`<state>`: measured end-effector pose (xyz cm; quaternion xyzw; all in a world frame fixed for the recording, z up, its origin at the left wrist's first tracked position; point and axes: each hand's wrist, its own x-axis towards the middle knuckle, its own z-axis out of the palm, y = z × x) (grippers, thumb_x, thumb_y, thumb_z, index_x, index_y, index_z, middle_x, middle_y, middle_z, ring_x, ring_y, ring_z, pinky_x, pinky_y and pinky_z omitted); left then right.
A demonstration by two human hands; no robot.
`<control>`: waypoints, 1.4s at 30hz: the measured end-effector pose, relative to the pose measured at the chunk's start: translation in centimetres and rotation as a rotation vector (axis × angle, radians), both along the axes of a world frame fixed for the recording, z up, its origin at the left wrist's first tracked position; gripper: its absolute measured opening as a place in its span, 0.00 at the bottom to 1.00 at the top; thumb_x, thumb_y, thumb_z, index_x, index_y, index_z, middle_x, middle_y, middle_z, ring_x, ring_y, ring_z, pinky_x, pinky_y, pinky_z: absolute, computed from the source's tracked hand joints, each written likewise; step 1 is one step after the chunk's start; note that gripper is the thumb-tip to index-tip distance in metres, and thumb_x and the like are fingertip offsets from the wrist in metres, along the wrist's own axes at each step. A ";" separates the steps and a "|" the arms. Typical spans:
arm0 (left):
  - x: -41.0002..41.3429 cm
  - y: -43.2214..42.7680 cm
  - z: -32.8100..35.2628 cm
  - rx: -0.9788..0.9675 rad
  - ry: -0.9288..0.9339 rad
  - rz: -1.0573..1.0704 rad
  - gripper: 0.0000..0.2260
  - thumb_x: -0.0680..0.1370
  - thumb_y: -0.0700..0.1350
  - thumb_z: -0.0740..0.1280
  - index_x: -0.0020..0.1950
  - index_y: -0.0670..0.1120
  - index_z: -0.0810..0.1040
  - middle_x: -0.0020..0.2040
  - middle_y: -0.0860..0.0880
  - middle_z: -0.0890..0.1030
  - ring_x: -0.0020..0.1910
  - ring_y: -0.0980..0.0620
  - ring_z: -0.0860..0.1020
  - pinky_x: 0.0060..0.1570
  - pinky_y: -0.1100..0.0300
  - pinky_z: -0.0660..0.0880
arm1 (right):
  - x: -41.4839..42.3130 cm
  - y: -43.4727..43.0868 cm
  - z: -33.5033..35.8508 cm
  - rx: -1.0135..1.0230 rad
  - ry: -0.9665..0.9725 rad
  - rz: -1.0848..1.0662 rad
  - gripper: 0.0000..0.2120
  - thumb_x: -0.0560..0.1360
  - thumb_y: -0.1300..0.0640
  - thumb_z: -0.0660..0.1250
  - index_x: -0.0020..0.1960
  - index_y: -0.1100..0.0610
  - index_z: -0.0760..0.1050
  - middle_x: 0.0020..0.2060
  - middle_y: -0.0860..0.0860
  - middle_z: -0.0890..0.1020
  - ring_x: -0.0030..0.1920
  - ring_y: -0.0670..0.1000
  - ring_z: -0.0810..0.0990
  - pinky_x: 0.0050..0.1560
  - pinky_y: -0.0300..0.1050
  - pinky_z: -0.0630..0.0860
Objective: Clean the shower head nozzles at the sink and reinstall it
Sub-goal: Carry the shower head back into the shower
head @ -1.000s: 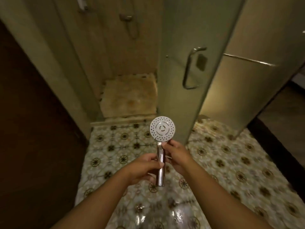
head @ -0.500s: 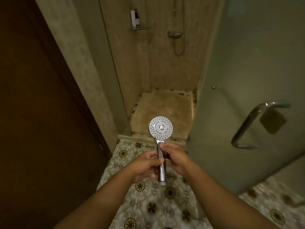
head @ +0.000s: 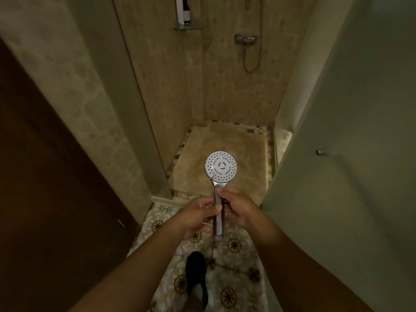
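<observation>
Shower head (head: 221, 167): held upright out front, nozzle face toward the camera, right at the stall opening.
Left hand (head: 198, 216): fingers curled round the middle of the chrome handle.
Right hand (head: 239, 209): fingers wrapped on the handle just under the head (thumb's hard to make out).
Corner shelf (head: 190, 25): up on the stall wall, holding a white bottle (head: 179, 10) and a dark bottle (head: 186, 12) side by side.
Mixer valve (head: 245, 38): on the back wall, hose (head: 252, 61) looping below it.
</observation>
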<state>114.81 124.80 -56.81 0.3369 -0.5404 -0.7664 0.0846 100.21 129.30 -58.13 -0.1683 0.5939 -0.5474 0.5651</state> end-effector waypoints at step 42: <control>-50.0 -61.8 1.8 0.001 -0.104 -0.030 0.13 0.78 0.38 0.69 0.63 0.38 0.77 0.52 0.41 0.82 0.48 0.44 0.83 0.46 0.48 0.82 | -50.0 -59.5 2.0 -0.022 0.086 0.081 0.09 0.79 0.58 0.65 0.51 0.64 0.79 0.43 0.59 0.83 0.44 0.56 0.83 0.41 0.46 0.80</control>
